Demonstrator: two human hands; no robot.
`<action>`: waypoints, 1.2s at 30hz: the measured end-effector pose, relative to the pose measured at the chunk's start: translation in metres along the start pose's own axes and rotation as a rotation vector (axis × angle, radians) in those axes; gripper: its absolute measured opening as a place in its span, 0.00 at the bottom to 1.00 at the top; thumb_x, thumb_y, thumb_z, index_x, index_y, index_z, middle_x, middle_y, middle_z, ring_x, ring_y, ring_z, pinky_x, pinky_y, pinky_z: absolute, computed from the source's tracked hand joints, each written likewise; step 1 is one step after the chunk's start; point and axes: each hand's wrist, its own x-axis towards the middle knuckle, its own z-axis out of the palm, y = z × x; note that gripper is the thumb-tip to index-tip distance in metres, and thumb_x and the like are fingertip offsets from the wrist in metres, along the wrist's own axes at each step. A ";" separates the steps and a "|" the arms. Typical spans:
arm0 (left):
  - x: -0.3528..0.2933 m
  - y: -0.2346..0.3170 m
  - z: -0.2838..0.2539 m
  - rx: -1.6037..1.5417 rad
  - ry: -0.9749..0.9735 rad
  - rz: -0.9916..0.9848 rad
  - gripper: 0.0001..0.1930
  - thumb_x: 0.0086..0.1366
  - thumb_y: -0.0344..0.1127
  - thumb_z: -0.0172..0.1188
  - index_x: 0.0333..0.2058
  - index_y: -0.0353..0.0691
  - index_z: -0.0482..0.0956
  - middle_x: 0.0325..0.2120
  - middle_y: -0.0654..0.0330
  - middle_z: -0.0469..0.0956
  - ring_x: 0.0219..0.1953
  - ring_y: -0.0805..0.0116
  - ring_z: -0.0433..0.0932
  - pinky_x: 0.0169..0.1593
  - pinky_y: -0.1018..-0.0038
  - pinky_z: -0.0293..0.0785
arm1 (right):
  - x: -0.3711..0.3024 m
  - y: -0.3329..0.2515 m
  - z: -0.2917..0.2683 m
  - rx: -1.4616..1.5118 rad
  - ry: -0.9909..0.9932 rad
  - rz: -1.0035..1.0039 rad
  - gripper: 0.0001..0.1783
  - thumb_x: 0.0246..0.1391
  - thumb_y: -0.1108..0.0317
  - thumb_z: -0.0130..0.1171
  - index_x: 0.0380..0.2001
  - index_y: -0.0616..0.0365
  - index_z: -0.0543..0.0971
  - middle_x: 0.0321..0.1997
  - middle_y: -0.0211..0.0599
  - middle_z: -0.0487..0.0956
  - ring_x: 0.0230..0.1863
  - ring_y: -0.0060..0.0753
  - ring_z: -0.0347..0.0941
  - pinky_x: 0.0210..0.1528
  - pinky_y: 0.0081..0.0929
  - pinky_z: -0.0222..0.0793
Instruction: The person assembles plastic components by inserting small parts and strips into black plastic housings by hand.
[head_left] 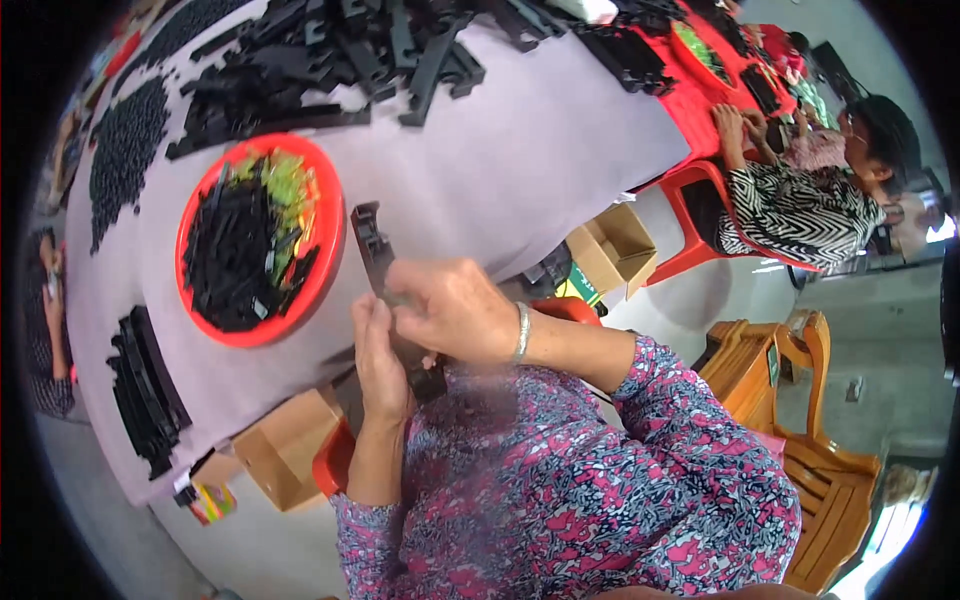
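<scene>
Both my hands are closed around a long black plastic part with notched ends, held in front of my chest. My left hand wraps its lower side, fingers pressed together. From the right, my right hand closes over its middle, with a silver bracelet on the wrist. One end of the part sticks out past the fingers toward the table; the other shows below, by my shirt. The fingers hide its middle, and I cannot make out any small piece there. Just left of my hands stands a red round basin holding black strips and yellow-green pieces.
A heap of black plastic parts covers the far table. Small black pieces lie at the left, near a row of stacked black parts. Cardboard boxes stand below the edge. A person sits at the right.
</scene>
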 end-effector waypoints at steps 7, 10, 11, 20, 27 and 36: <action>0.017 -0.020 0.004 0.068 0.128 0.089 0.11 0.76 0.42 0.41 0.47 0.41 0.64 0.30 0.62 0.72 0.24 0.74 0.72 0.24 0.79 0.70 | -0.004 0.011 -0.007 -0.053 0.054 -0.067 0.07 0.48 0.70 0.58 0.30 0.62 0.76 0.25 0.47 0.77 0.24 0.52 0.77 0.28 0.42 0.73; 0.014 -0.009 0.012 0.049 0.062 0.074 0.10 0.76 0.40 0.44 0.46 0.40 0.65 0.35 0.62 0.70 0.36 0.77 0.72 0.37 0.79 0.71 | -0.002 0.019 -0.006 -0.112 0.040 -0.083 0.08 0.49 0.70 0.57 0.33 0.60 0.75 0.30 0.48 0.77 0.32 0.55 0.76 0.34 0.45 0.72; 0.017 -0.010 0.014 0.047 0.052 0.078 0.10 0.76 0.40 0.44 0.46 0.40 0.65 0.35 0.62 0.70 0.36 0.77 0.72 0.37 0.79 0.71 | -0.002 0.020 -0.006 -0.120 0.047 -0.085 0.08 0.49 0.70 0.57 0.33 0.60 0.75 0.30 0.48 0.77 0.32 0.55 0.76 0.34 0.45 0.72; 0.009 -0.013 0.002 0.068 0.200 0.065 0.13 0.73 0.38 0.51 0.47 0.34 0.73 0.39 0.62 0.73 0.44 0.74 0.71 0.50 0.76 0.67 | -0.013 0.016 0.010 -0.449 -0.028 -0.287 0.10 0.48 0.69 0.60 0.35 0.59 0.74 0.35 0.41 0.74 0.36 0.49 0.73 0.37 0.42 0.70; 0.012 -0.006 0.006 0.229 0.092 0.265 0.14 0.73 0.37 0.50 0.46 0.30 0.74 0.38 0.62 0.76 0.42 0.76 0.72 0.47 0.79 0.68 | -0.005 0.005 -0.008 -0.197 0.054 -0.205 0.07 0.46 0.73 0.63 0.29 0.62 0.77 0.29 0.47 0.75 0.31 0.50 0.75 0.33 0.38 0.72; 0.012 0.000 0.012 -0.081 0.078 0.068 0.14 0.74 0.36 0.47 0.46 0.30 0.74 0.38 0.61 0.76 0.39 0.77 0.75 0.44 0.80 0.72 | 0.006 0.001 -0.019 -0.014 -0.124 0.113 0.12 0.40 0.70 0.68 0.27 0.61 0.75 0.17 0.42 0.72 0.21 0.44 0.72 0.26 0.36 0.68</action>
